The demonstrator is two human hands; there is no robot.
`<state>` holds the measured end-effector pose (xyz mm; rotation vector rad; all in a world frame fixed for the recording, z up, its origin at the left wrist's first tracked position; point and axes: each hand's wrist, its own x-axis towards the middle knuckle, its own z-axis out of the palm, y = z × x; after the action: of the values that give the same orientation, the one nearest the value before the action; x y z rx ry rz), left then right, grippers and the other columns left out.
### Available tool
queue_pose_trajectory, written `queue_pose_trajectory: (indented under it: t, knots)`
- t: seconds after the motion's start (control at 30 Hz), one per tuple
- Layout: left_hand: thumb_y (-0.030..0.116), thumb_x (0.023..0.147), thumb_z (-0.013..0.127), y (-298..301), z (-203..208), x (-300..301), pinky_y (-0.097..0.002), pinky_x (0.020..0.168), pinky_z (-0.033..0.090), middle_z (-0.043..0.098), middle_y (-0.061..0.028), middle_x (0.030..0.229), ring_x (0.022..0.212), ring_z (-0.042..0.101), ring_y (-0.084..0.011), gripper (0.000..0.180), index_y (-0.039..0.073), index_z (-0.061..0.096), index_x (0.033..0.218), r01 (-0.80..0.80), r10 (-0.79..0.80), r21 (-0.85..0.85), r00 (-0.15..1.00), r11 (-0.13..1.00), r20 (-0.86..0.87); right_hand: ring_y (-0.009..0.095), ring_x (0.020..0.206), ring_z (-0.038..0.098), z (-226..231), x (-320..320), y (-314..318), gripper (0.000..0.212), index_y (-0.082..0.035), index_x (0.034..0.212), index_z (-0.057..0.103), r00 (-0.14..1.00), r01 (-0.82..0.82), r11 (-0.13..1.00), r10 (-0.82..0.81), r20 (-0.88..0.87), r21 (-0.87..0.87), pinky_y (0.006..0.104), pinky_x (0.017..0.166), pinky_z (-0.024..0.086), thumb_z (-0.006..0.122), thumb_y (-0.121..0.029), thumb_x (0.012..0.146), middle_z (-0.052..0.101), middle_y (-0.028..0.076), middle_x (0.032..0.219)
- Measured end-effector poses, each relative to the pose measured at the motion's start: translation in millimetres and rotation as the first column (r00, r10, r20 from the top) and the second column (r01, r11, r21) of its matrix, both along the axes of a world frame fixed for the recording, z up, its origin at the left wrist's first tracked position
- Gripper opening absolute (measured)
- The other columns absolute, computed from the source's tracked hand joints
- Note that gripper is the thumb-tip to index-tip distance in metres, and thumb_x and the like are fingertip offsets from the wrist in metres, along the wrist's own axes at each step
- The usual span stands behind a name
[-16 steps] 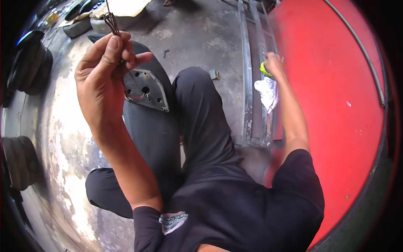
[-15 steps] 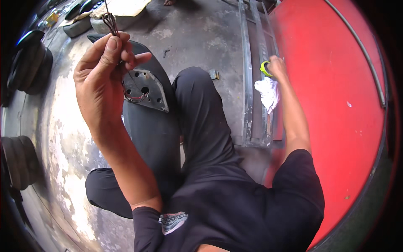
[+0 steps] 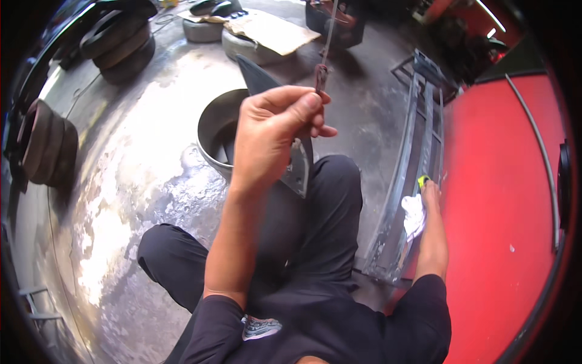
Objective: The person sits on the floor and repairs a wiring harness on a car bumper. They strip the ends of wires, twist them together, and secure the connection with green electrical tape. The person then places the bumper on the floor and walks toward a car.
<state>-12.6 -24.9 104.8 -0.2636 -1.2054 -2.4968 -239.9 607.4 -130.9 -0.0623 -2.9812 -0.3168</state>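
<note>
My left hand point(image 3: 273, 130) is raised in front of me, thumb and fingers pinched on a bundle of thin dark wires point(image 3: 321, 77). A thin strand runs up from the bundle and out of the picture. Behind this hand, between my legs, lies a long dark tapered panel point(image 3: 257, 71); its grey mounting plate point(image 3: 297, 170) with holes is partly hidden by my wrist. Stretched out to the right, my right hand point(image 3: 431, 192) is closed on a yellow-green ring, apparently a tape roll point(image 3: 422, 180). A crumpled white cloth point(image 3: 413, 216) lies beside that hand on a metal frame point(image 3: 394, 200).
An open round drum point(image 3: 209, 148) stands left of the panel. Stacked tires point(image 3: 51, 142) line the left side, with more tires point(image 3: 257, 51) under a cardboard sheet point(image 3: 273, 31) at the back. A red surface point(image 3: 491, 212) with a long grey tube point(image 3: 536, 136) borders the right.
The view has swung, bringing more of the far floor, the drum and the far end of the frame into sight. My left hand still pinches the wires; my right stays at the tape roll.
</note>
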Motion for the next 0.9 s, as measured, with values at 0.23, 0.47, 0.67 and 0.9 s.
queue_pose_trajectory:
  t: [0.23,0.47,0.67,0.9]
  knots:
    - [0.014,0.102,0.074,1.5,-4.3,-3.4,-0.0363,0.074,0.067,0.071,-0.0078,0.081,0.071,0.068,-0.0128,0.024,-0.009,0.076,0.108,0.009,-0.009,0.028,1.000,1.000,-0.022,0.011,0.071,0.060,187.3,67.1,-259.1,0.018,0.001,0.101,0.067,0.865,-0.465,0.198,0.310,-0.395,-0.863,0.0309,0.064,0.046,0.061,-0.014,0.094,0.065,0.004,0.079]
    - [0.018,0.099,0.077,9.6,-11.0,-8.8,-0.0375,0.075,0.066,0.072,-0.0090,0.086,0.073,0.069,-0.0140,0.031,-0.010,0.074,0.112,-0.020,0.020,-0.004,0.999,1.000,-0.035,0.023,0.066,0.067,292.5,169.3,-423.5,0.015,0.000,0.098,0.069,0.373,-0.869,0.028,0.691,-0.619,-0.493,0.0348,0.061,0.052,0.075,-0.001,0.085,0.068,0.013,0.079]
    - [0.014,0.100,0.075,9.6,-8.9,-7.2,-0.0347,0.073,0.065,0.074,-0.0109,0.088,0.074,0.070,-0.0148,0.027,-0.010,0.074,0.112,-0.046,0.047,0.018,0.998,0.999,-0.039,0.026,0.073,0.066,296.8,171.1,-448.1,0.014,0.000,0.095,0.070,0.385,-0.905,0.130,0.654,-0.651,-0.405,0.0371,0.064,0.054,0.077,-0.001,0.083,0.072,0.014,0.085]
    - [0.006,0.100,0.074,9.7,-9.1,-7.2,-0.0304,0.068,0.064,0.073,-0.0102,0.086,0.073,0.069,-0.0129,0.015,-0.008,0.074,0.107,-0.104,0.107,0.057,0.993,0.993,-0.050,0.028,0.077,0.066,295.7,170.8,-459.1,0.013,-0.001,0.094,0.069,0.406,-0.899,0.152,0.638,-0.654,-0.410,0.0390,0.068,0.054,0.078,-0.002,0.083,0.072,0.011,0.085]
